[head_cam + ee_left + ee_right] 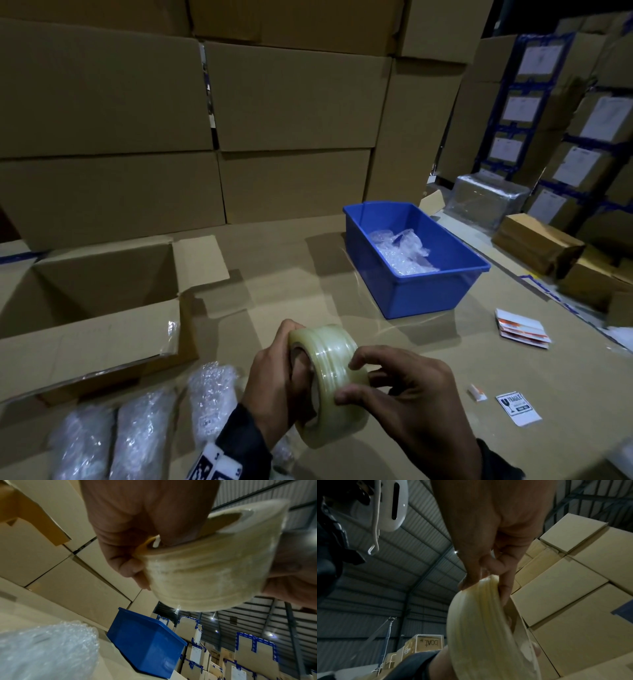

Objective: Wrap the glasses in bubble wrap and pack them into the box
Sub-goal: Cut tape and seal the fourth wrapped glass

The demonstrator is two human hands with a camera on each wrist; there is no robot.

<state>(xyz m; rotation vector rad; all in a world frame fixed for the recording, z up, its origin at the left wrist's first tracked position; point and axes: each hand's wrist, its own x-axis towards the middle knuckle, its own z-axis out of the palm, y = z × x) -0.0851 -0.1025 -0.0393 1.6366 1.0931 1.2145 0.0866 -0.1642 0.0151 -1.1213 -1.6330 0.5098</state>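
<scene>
- Both hands are on a roll of clear packing tape (pixel 329 383) — left hand (pixel 274 387) grips it through the core, right hand (pixel 407 401) pinches at its outer face.
- Three bubble-wrapped glasses (pixel 144 431) lie on the desk (pixel 445 359) bottom left, just in front of the open cardboard box (pixel 89 308).
- A blue bin (pixel 421 294) holding bubble wrap (pixel 400 250) sits further back — right side.

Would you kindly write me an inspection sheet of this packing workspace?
Surface: cardboard-covered table.
Job's things: three bubble-wrapped bundles near the left edge; open cardboard box, inside not seen; blue bin holding bubble wrap.
Clutter: fragile label, label stack.
Grippers: left hand grips tape roll through its core; right hand pinches its rim.
Cables: nothing seen.
Surroundings: stacked cartons.
</scene>
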